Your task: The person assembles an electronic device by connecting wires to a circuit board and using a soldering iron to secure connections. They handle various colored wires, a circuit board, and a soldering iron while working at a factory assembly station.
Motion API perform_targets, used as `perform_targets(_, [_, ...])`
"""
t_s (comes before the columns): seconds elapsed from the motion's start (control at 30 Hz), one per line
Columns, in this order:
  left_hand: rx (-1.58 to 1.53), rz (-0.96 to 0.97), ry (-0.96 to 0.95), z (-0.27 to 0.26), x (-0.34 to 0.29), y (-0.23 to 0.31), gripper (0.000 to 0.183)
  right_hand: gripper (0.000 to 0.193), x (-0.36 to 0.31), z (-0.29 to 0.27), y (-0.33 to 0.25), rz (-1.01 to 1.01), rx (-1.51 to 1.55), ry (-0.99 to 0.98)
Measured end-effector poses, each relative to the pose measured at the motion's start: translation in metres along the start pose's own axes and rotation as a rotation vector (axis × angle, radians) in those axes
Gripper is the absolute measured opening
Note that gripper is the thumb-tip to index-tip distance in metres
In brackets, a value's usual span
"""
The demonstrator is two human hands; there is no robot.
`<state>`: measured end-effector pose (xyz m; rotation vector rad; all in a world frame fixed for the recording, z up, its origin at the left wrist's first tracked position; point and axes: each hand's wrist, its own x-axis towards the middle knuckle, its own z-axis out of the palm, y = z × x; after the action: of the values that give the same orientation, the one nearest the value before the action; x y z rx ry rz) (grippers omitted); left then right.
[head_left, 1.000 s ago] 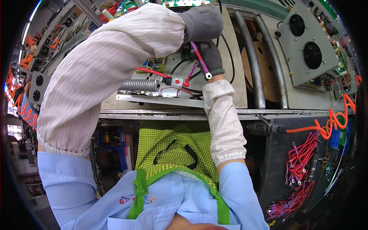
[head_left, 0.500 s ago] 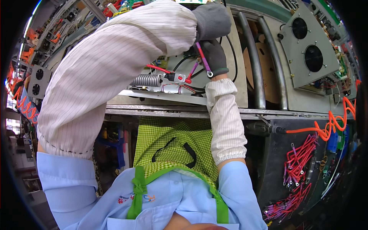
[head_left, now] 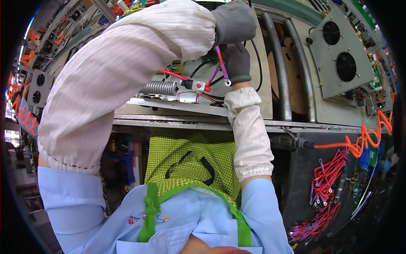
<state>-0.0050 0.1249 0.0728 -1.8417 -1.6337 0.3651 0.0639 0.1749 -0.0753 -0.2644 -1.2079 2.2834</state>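
My left hand (head_left: 235, 23), in a grey glove, reaches over the metal chassis (head_left: 186, 106) with its fingers curled. What it holds, if anything, is hidden. Just below it, my gloved right hand (head_left: 237, 63) is closed beside a short red and purple cable (head_left: 222, 63), which appears to be gripped between its fingers. The cable's ring terminal (head_left: 227, 82) hangs by my right wrist, while its upper end disappears beneath the left hand. A ribbed metal cylinder (head_left: 160, 88), a red cable (head_left: 173, 75) with a flat metal lug (head_left: 198, 86), and black wires lie inside the chassis.
Two metal rollers (head_left: 278, 67) run to the right of the chassis. Beyond them stands a grey unit with two fans (head_left: 338, 55). Several red and purple cables (head_left: 327, 178) lie on a dark surface at lower right, below an orange coiled hose (head_left: 359, 142).
The cable's ring end has swung slightly left. Both gloved hands stay nearly in place, close together, and the left forearm has shifted a little to the left.
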Motion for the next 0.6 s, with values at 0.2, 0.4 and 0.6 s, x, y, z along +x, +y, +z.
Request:
perform_targets(0.2, [0.02, 0.094, -0.062, -0.009, -0.004, -0.007, 0.016, 0.026, -0.006, 0.011, -0.007, -0.021, 0.122, -0.035])
perform_targets(0.4, [-0.131, -0.047, -0.19, -0.019, -0.011, -0.002, 0.009, 0.024, 0.008, -0.015, -0.006, -0.856, -1.466, -0.255])
perform_targets(0.6, [-0.371, -0.588, -0.295, -0.011, -0.073, 0.007, 0.025, 0.023, -0.004, 0.004, -0.016, -0.067, -0.278, -0.131])
